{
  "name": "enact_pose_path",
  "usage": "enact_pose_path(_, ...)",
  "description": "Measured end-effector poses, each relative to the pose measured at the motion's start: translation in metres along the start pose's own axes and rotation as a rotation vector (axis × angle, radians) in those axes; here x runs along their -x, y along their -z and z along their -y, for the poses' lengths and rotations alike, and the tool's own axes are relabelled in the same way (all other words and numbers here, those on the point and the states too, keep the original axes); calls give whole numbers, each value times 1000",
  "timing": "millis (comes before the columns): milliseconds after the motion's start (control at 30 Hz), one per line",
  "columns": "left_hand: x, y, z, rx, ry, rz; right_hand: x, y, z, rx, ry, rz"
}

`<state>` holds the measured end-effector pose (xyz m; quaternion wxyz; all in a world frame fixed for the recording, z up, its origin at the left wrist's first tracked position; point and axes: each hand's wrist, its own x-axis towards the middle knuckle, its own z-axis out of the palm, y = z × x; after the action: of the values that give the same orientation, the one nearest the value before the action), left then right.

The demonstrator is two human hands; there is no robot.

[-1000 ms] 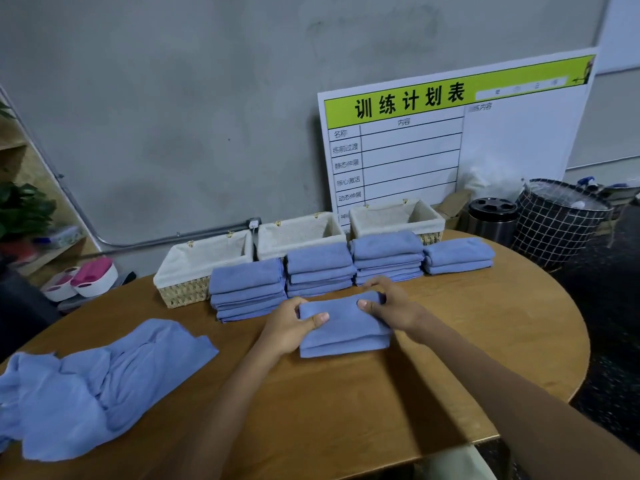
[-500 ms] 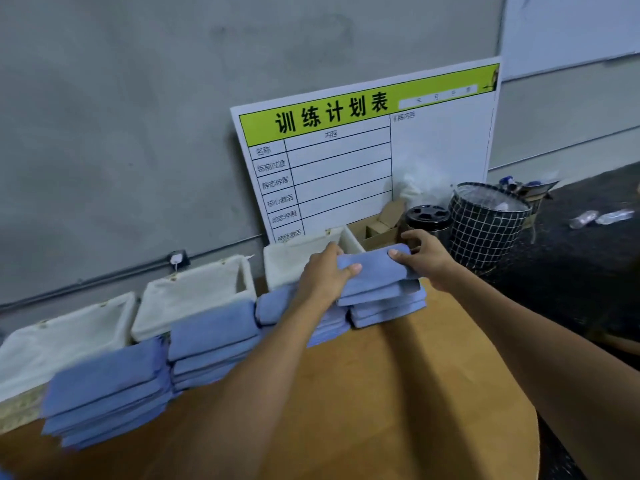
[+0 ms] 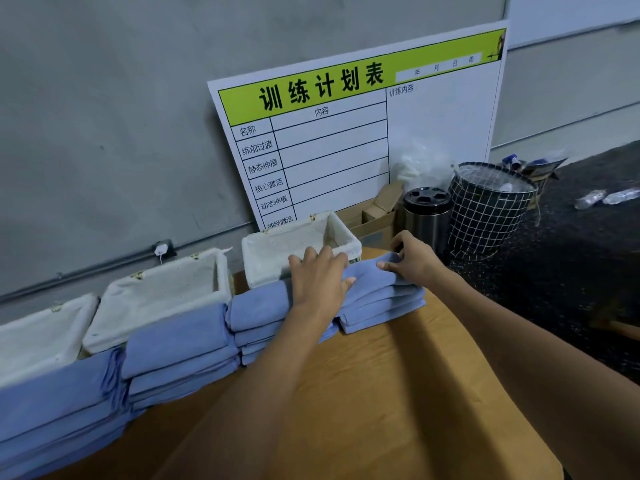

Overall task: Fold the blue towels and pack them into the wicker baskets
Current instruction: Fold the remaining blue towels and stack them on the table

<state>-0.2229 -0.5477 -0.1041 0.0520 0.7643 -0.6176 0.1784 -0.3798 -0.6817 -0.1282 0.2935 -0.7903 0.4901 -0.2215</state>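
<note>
The left hand (image 3: 317, 278) lay with fingers spread nearly straight, palm pressing the near end of the folded towel (image 3: 372, 277), thumb along its front fold; the right hand (image 3: 410, 259) pinched the far end between thumb and curled fingertips. The towel sat on top of the rightmost stack (image 3: 381, 306), at the table (image 3: 398, 393) edge, in front of the right wicker basket (image 3: 298, 247), which looked empty. Its long axis ran left to right, roughly parallel to the row of baskets, folded edge facing the person. In my judgement, the risk was the stack sliding off the table's rim if pushed sideways, or the top towel skewing and unfolding when the pinch let go unevenly.
</note>
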Motion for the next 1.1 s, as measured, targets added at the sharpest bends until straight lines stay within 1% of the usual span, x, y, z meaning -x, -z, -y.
enact_pose_path(167,1,2,-1,-13,17,27,0,-3,0,-15,-23,-5)
enact_pose_path(300,4,0,-3,-51,13,50,5,-10,-4,2,-5,-98)
enact_pose_path(400,9,-1,-5,-105,-2,38,12,-15,-4,32,10,-150)
enact_pose_path(500,8,2,-7,-120,-22,55,23,-14,1,56,-21,-134)
enact_pose_path(533,8,5,-5,-100,-29,62,27,-12,3,94,-21,-133)
enact_pose_path(600,11,12,3,38,-36,53,38,-5,5,180,-2,-178)
enact_pose_path(733,53,39,31,341,-6,-137,77,0,11,322,80,-446)
enact_pose_path(767,71,45,40,385,6,-159,90,-2,17,323,108,-484)
enact_pose_path(833,114,52,62,420,38,-153,122,-14,34,279,177,-504)
enact_pose_path(900,163,53,89,402,110,-108,158,-35,53,197,276,-490)
enact_pose_path(967,214,49,118,368,206,-57,195,-65,73,139,380,-425)
enact_pose_path(1000,240,46,132,358,257,-34,213,-84,83,117,417,-365)
enact_pose_path(1100,312,40,175,321,398,7,263,-139,119,23,452,-163)
